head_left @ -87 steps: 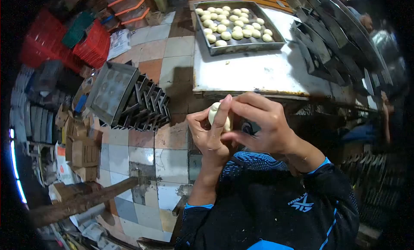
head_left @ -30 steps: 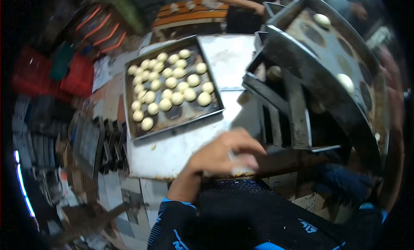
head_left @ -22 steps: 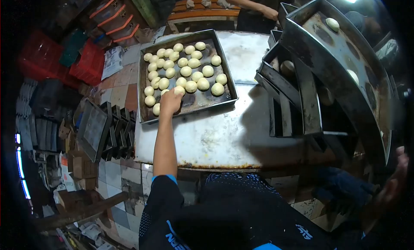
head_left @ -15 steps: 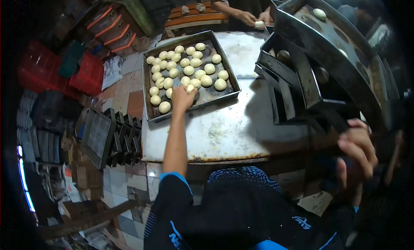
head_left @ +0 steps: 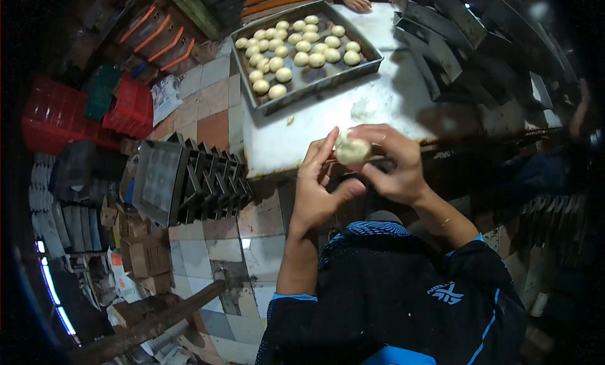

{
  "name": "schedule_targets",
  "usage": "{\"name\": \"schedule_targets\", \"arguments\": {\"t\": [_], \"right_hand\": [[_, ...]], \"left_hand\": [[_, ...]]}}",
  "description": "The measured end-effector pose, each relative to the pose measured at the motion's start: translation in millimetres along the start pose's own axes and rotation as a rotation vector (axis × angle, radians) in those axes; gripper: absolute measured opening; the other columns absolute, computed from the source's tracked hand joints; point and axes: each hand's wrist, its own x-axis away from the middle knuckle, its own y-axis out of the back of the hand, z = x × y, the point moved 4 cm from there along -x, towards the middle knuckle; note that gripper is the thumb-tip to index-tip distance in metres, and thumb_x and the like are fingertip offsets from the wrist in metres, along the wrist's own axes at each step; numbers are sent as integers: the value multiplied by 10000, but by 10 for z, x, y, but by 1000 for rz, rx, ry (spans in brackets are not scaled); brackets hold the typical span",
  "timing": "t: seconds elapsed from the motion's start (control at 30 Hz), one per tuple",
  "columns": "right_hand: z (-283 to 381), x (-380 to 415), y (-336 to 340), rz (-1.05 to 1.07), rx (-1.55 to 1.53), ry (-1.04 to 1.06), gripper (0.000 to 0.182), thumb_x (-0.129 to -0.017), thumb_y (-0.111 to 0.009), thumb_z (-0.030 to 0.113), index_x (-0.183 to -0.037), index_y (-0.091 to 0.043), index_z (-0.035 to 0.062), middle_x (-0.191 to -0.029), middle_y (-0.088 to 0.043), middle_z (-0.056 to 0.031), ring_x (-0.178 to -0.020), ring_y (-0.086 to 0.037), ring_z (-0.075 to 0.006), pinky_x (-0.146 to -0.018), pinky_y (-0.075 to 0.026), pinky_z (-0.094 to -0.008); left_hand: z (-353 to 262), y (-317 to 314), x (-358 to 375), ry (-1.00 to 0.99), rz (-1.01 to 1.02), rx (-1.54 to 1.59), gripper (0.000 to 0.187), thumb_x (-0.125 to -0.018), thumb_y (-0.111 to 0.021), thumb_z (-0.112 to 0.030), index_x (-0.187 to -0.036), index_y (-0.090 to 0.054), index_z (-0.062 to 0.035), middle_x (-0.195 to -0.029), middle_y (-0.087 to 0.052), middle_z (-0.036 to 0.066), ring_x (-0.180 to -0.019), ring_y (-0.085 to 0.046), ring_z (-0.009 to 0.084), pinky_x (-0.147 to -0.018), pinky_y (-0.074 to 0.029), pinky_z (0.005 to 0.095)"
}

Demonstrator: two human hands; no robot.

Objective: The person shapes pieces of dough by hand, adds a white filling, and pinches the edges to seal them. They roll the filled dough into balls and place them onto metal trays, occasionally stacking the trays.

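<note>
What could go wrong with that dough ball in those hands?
The dough ball is in the right hand, the left hand close by, near the front edge of the table; if it slips, it might drop to the tiled floor. In the tray, several pale balls touch, so they could perhaps stick together.

A patchwork tiled floor (head_left: 261, 251) borders the white table (head_left: 271, 144), orange slatted bench (head_left: 283, 3) beyond

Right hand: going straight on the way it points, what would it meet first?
First the dough ball that the right hand seems to touch, then probably the left hand; depth is unclear.
</note>
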Motion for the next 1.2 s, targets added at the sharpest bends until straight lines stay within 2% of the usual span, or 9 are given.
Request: {"name": "schedule_targets", "arguments": {"t": [0.07, 0.13, 0.33, 0.43, 0.6, 0.73, 0.83, 0.93, 1.2], "right_hand": [[297, 122, -398, 118, 152, 221, 536, -777, -782, 75, -1284, -620, 12, -1341, -592, -202, -1183, -644, -326, -956, -564, -381], [602, 193, -619, -9, 39, 145, 513, -829, -776, 148, -1288, -610, -8, -1397, -544, -219, -1245, -606, -326, -960, -550, -367], [823, 214, -1032, -178, -119, 95, 153, -961, -627, 101, -971, -692, -37, -862, -708, -162, -683, -685, -196, -601, -541, -305], [642, 202, -1237, -170, -87, 126, 185, -975, -613, 139, -923, -701, -15, -736, -673, -132, -593, -650, -183, -540, -506, -296], [-68, -36, -1312, -140, 185, 24, 332, -1034, -529, 259, -915, -688, -7, -774, -595, -105, -658, -558, -188, -587, -462, -320], [-552, -122, -1067, -116, 4, -199, 445, -1059, -417, 338, -970, -683, -8, -943, -608, -146, -811, -577, -202, -711, -470, -333], [-958, -135, -843, -20, -36, -206, 504, -1058, -357, 375, -1042, -669, -20, -984, -607, -163, -824, -575, -227, -748, -471, -332], [-1272, -388, -462, 167, -96, -417, 334, -1020, -494, 252, -1075, -677, -21, -1047, -667, -189, -966, -649, -284, -836, -510, -382], [-2707, -631, 271, 827, 383, 29, 294, -775, -615, -31, -1051, -710, 3, -1140, -697, -151, -1122, -617, -330, -930, -525, -421]], "left_hand": [[-238, 130, 328, 16, -283, -163, 427, -969, -691, -153, -1329, -604, 60, -1093, -598, 66, -1021, -588, 138, -856, -494, 257], [-404, 235, 656, -61, -466, -269, 365, -995, -657, -162, -1295, -639, 44, -1016, -611, 60, -953, -595, 132, -821, -483, 245], [-454, 19, 1162, -432, -672, -175, 535, -971, -682, -280, -1372, -560, 53, -1087, -616, 154, -1121, -598, 232, -987, -470, 351], [-521, 167, 977, -223, -425, -195, 610, -991, -630, -376, -1377, -524, 84, -1213, -610, 248, -1201, -584, 262, -1006, -462, 356], [-339, 407, 730, 160, -405, -446, 471, -1022, -606, -320, -1237, -615, 99, -906, -718, 136, -843, -673, 176, -724, -517, 325], [287, 482, 379, 372, -467, 279, 255, -1037, -598, -268, -1053, -693, -32, -871, -690, -1, -659, -538, 4, -559, -410, 187], [1059, 545, 271, 362, -72, 956, 308, -1057, -536, -216, -1253, -596, 14, -1149, -678, 93, -1012, -662, 149, -801, -551, 249], [1084, 475, -26, 415, -337, 919, 441, -1069, -483, -225, -1395, -453, 70, -1388, -561, 199, -1261, -589, 290, -1024, -543, 387], [1007, 879, -1027, 352, -522, 394, 533, -1043, -463, -137, -1459, -318, 162, -1507, -428, 259, -1358, -495, 319, -1128, -442, 415]]}}
